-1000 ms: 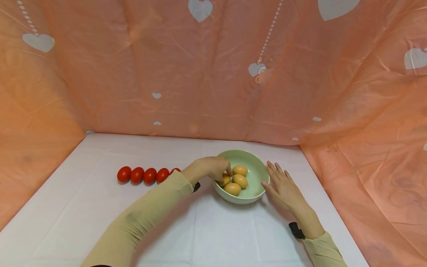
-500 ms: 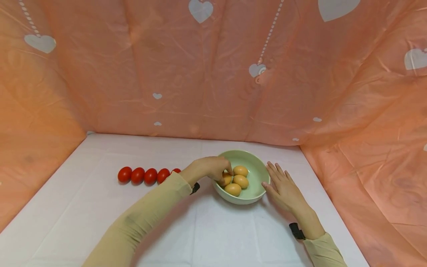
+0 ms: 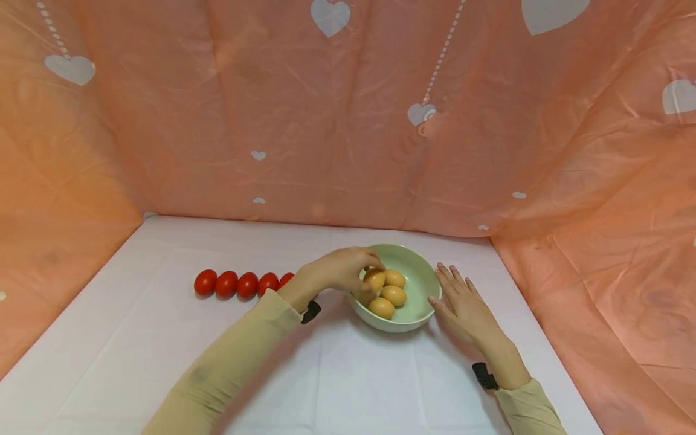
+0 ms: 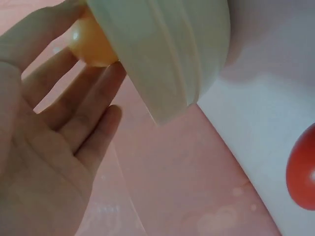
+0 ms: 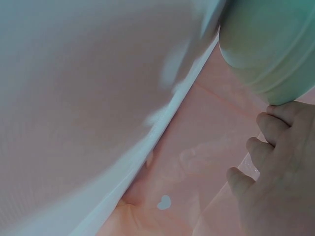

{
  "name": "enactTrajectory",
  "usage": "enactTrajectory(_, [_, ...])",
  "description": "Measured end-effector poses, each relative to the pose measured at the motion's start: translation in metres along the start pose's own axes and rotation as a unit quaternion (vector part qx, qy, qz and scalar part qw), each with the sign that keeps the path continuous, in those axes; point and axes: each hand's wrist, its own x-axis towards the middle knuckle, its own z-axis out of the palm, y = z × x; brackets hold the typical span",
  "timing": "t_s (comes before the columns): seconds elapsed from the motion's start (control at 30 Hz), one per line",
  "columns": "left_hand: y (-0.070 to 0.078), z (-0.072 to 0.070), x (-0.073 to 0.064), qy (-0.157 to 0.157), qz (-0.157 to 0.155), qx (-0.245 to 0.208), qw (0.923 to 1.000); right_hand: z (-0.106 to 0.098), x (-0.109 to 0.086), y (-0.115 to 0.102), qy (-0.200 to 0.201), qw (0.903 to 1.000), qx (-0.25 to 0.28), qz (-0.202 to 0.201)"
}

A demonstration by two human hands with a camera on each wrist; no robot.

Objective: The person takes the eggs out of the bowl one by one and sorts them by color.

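A pale green bowl point(image 3: 420, 302) stands on the table with three brown eggs point(image 3: 394, 295) lying in it. My left hand point(image 3: 344, 270) reaches over its left rim and pinches another egg point(image 3: 375, 278) between thumb and fingers. In the left wrist view this egg point(image 4: 92, 43) shows between the thumb and fingertips, right at the bowl's rim point(image 4: 128, 73). My right hand point(image 3: 466, 309) lies along the bowl's right side with fingers straight. Its fingertips meet the bowl's outer wall point(image 5: 283, 93) in the right wrist view.
Several red tomatoes point(image 3: 226, 284) stand in a row left of the bowl, the rightmost partly hidden by my left forearm. A white cloth point(image 3: 370, 386) covers the table. Orange sheets with hearts point(image 3: 337, 121) hang behind and at both sides.
My left hand has lifted its egg slightly up from among the other eggs, and the fingers show more around it. The right hand and bowl have stayed in place.
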Motion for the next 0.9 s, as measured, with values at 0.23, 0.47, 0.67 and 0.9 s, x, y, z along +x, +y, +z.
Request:
enactTrajectory(0.23, [-0.001, 0.003, -0.017, 0.098, -0.005, -0.016, 0.9951, 0.000, 0.002, 0.000, -0.003, 1.0000, 0.003, -0.001])
enactTrajectory(0.47, [-0.004, 0.006, -0.039, 0.178, -0.006, -0.038, 0.9832, 0.000, 0.001, 0.000, -0.004, 1.0000, 0.003, 0.002])
enactTrajectory(0.67, [-0.008, 0.007, -0.060, 0.228, 0.000, -0.042, 0.9727, 0.000, 0.001, 0.000, 0.001, 1.0000, 0.004, -0.001])
enactTrajectory(0.9, [-0.013, 0.006, -0.087, 0.247, -0.010, -0.050, 0.9676, 0.000, 0.001, 0.000, 0.004, 1.0000, 0.003, -0.003])
